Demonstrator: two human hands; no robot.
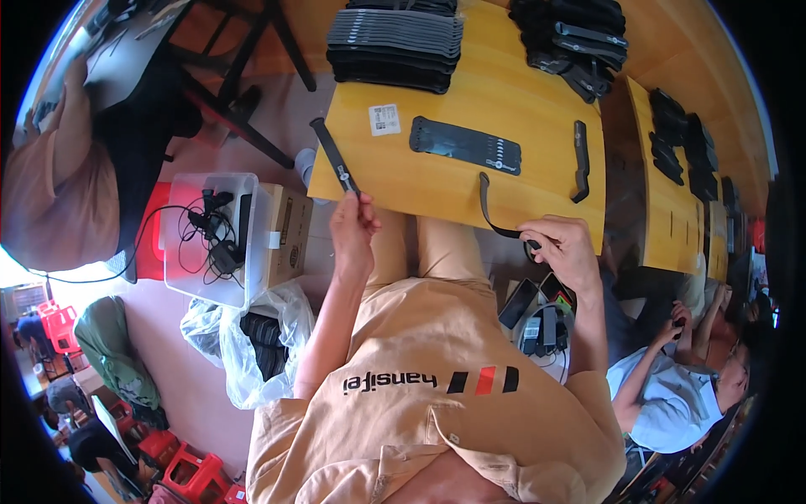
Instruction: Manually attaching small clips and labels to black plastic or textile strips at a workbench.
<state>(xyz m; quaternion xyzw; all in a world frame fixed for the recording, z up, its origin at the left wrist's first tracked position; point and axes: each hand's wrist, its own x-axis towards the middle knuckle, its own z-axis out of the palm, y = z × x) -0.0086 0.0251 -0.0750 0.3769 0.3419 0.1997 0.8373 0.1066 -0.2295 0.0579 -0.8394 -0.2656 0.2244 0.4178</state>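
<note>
My left hand (353, 220) pinches the near end of a dark flat strap (334, 156) that sticks out past the left edge of the yellow wooden table (504, 109). My right hand (564, 245) is closed on the end of a second dark strap (489, 210) that curves down off the table's front edge. Flat on the tabletop between them lies a wide black strap piece (464, 144) with a row of small marks. A short black strap (580, 160) lies upright near the right edge.
Stacks of black straps (395, 46) and a second pile of straps (579, 38) sit at the table's far side. A clear plastic bin (214, 235) with cables stands on a cardboard box at left. A plastic bag (252, 336) lies below it. People sit at left and lower right.
</note>
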